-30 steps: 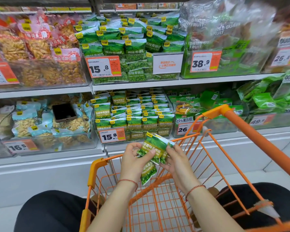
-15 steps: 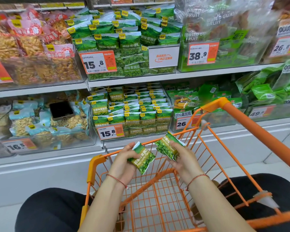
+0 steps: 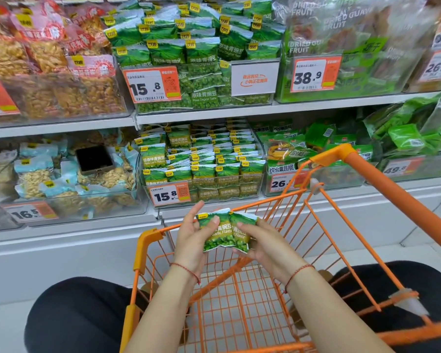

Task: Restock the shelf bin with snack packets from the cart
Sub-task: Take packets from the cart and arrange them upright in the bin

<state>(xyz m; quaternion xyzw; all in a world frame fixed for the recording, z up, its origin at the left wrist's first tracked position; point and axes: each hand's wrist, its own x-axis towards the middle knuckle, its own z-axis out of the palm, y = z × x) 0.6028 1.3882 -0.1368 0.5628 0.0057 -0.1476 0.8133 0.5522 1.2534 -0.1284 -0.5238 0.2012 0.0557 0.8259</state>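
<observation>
While both forearms reach forward over the orange cart point(image 3: 148, 240), the left hand point(image 3: 191, 240) and the right hand point(image 3: 262, 244) meet above its front rim, palms turned up and inward. The left hand's thumb point(image 3: 215, 220) lies across the top of a green garlic-pea packet point(image 3: 218, 231), with the other fingers behind it, so the hand pinches that packet. Just right of it, a second packet point(image 3: 242, 234) sits in the right hand, whose thumb point(image 3: 245, 229) presses on its face while the fingers curl beneath. The two packets touch edge to edge, the left one slightly overlapping the other, both upright with their print facing the camera.

Most fingers of each hand are hidden behind the packets, so how they lie cannot be told. The cart's near end is cut off by the lower edge, and dark-clothed knees flank it on either side.

Beyond the cart's front rim and slightly above the hands stands the clear shelf bin point(image 3: 201, 192), holding rows of matching green packets, with a price tag point(image 3: 169, 194) on its front wall. The held packets hang just short of that bin, not touching it.
</observation>
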